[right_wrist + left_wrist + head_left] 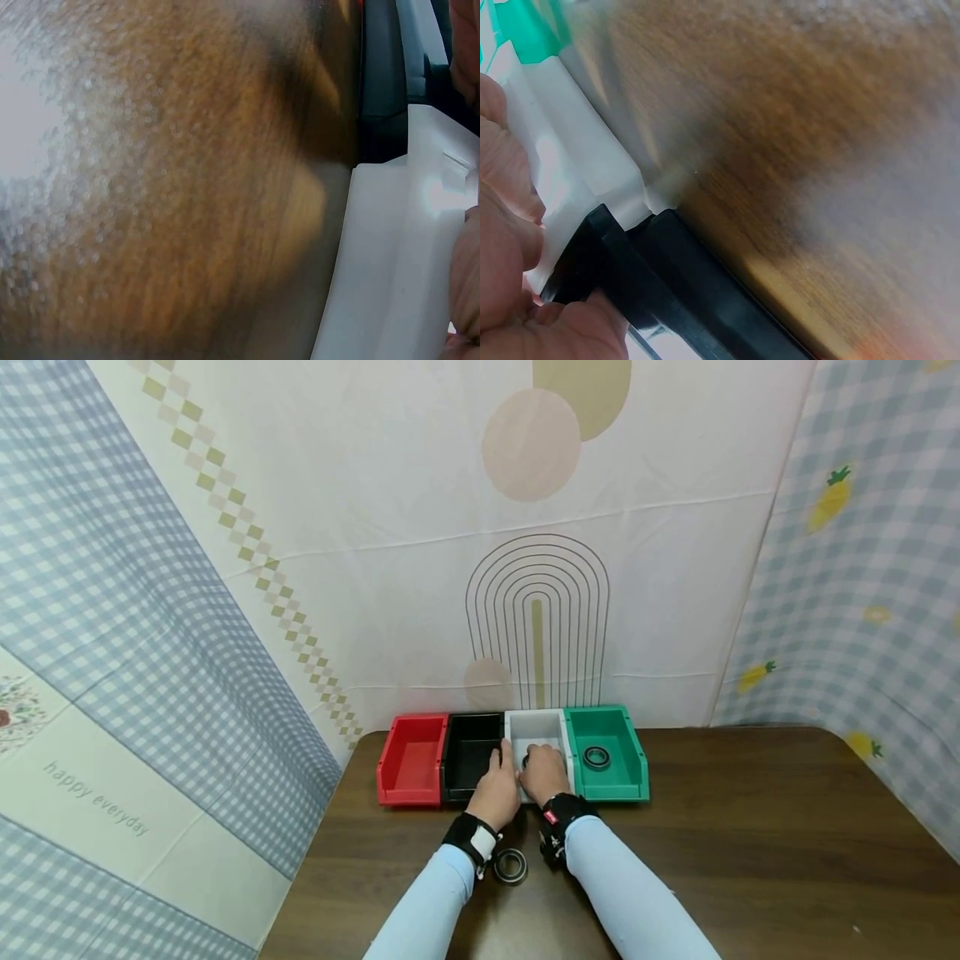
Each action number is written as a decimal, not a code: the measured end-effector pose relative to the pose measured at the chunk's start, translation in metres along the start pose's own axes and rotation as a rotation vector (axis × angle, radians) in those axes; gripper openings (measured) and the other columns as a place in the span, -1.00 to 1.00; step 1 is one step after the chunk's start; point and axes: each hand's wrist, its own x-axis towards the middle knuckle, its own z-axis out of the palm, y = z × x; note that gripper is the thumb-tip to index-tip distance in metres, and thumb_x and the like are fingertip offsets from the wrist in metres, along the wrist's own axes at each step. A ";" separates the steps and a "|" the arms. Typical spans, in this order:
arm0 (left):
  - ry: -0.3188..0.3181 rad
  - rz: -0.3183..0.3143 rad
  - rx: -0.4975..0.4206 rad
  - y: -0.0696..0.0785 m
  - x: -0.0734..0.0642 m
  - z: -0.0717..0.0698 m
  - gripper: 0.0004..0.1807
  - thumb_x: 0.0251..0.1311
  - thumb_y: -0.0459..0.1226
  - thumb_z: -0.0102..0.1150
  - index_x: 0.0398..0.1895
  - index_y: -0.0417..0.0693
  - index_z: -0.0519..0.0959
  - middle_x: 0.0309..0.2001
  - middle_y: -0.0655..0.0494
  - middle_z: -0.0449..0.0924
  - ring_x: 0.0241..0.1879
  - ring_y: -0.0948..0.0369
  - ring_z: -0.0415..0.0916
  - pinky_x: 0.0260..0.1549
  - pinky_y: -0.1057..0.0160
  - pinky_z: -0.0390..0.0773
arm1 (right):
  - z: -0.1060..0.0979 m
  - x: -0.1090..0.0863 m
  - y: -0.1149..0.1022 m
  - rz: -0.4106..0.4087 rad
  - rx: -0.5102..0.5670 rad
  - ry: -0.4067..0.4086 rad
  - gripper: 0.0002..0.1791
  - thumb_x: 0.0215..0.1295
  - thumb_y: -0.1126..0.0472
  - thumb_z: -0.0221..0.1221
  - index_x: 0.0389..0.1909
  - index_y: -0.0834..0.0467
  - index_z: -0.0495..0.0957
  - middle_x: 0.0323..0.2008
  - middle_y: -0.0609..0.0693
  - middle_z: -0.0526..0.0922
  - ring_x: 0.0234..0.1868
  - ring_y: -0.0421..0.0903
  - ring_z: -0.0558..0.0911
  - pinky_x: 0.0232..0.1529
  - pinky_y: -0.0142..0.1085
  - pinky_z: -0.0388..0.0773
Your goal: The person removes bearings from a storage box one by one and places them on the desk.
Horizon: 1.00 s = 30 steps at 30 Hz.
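Four open bins stand side by side: red, black, white and green. My left hand straddles the walls where the black and white bins meet, gripping there with fingers on both sides and one finger pointing forward. In the left wrist view, fingers bend into the black bin. My right hand reaches into the white bin, fingers curled down at a dark bearing mostly hidden by the hand. Another ring bearing lies in the green bin.
A bearing lies on the brown wooden table between the forearms, in front of the bins. Behind the bins hangs a patterned cloth; checked cloth also hangs at both sides.
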 end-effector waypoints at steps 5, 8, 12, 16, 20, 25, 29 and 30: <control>0.058 0.038 0.008 -0.005 -0.002 0.006 -0.31 0.58 -0.31 0.06 0.63 -0.42 0.11 0.37 -0.61 0.43 -0.27 -0.20 0.80 -0.38 -0.04 0.78 | 0.000 -0.001 0.000 -0.025 -0.001 0.027 -0.56 0.26 0.22 0.46 0.09 0.37 0.70 -0.09 0.32 0.76 -0.04 0.29 0.72 0.07 0.10 0.70; 0.079 0.058 0.020 -0.008 -0.003 0.010 -0.30 0.60 -0.28 0.03 0.65 -0.39 0.08 0.36 -0.61 0.44 -0.24 -0.21 0.80 -0.37 -0.05 0.78 | 0.000 -0.002 0.001 -0.048 -0.014 0.049 -0.60 0.24 0.23 0.46 0.03 0.37 0.72 -0.15 0.32 0.77 -0.10 0.30 0.73 0.01 0.10 0.71; 0.063 0.052 -0.006 -0.008 -0.002 0.009 -0.30 0.60 -0.30 0.04 0.64 -0.42 0.07 0.38 -0.63 0.41 -0.21 -0.25 0.79 -0.31 -0.08 0.79 | -0.001 -0.002 0.001 -0.052 -0.017 0.043 -0.58 0.26 0.21 0.46 0.07 0.36 0.72 -0.12 0.32 0.77 -0.08 0.29 0.73 0.03 0.09 0.70; 0.007 0.009 -0.016 -0.001 -0.002 0.001 -0.30 0.60 -0.32 0.04 0.65 -0.41 0.08 0.43 -0.62 0.35 -0.12 -0.27 0.79 -0.19 -0.08 0.80 | -0.002 -0.003 0.000 -0.041 -0.004 0.035 -0.56 0.28 0.20 0.46 0.11 0.35 0.70 -0.07 0.32 0.77 -0.04 0.29 0.72 0.07 0.10 0.70; -0.020 -0.016 0.000 0.001 -0.002 0.000 -0.31 0.62 -0.32 0.02 0.66 -0.39 0.07 0.46 -0.59 0.34 -0.07 -0.24 0.79 -0.15 -0.05 0.81 | -0.002 -0.005 -0.001 -0.038 0.000 0.039 -0.56 0.28 0.21 0.45 0.10 0.36 0.70 -0.06 0.33 0.76 -0.03 0.29 0.71 0.10 0.11 0.69; -0.024 -0.025 -0.017 0.002 -0.002 0.000 -0.31 0.62 -0.33 0.01 0.66 -0.39 0.07 0.46 -0.58 0.34 -0.09 -0.24 0.79 -0.15 -0.05 0.81 | -0.002 -0.005 -0.001 -0.039 -0.007 0.036 -0.55 0.30 0.21 0.43 0.13 0.38 0.69 -0.04 0.34 0.75 0.01 0.30 0.70 0.15 0.12 0.66; -0.020 -0.020 -0.017 0.002 -0.002 -0.002 -0.31 0.61 -0.33 0.02 0.66 -0.40 0.07 0.45 -0.59 0.35 -0.11 -0.23 0.79 -0.18 -0.04 0.81 | -0.002 -0.004 -0.002 -0.034 -0.012 0.032 -0.55 0.30 0.20 0.44 0.13 0.38 0.69 -0.04 0.33 0.75 0.02 0.30 0.69 0.16 0.11 0.65; -0.019 -0.019 -0.017 0.002 -0.003 -0.002 -0.31 0.61 -0.33 0.02 0.66 -0.40 0.07 0.45 -0.59 0.35 -0.12 -0.23 0.79 -0.19 -0.04 0.81 | -0.001 -0.004 -0.002 -0.036 -0.013 0.033 -0.55 0.30 0.20 0.44 0.11 0.38 0.69 -0.04 0.33 0.75 0.02 0.30 0.69 0.16 0.11 0.65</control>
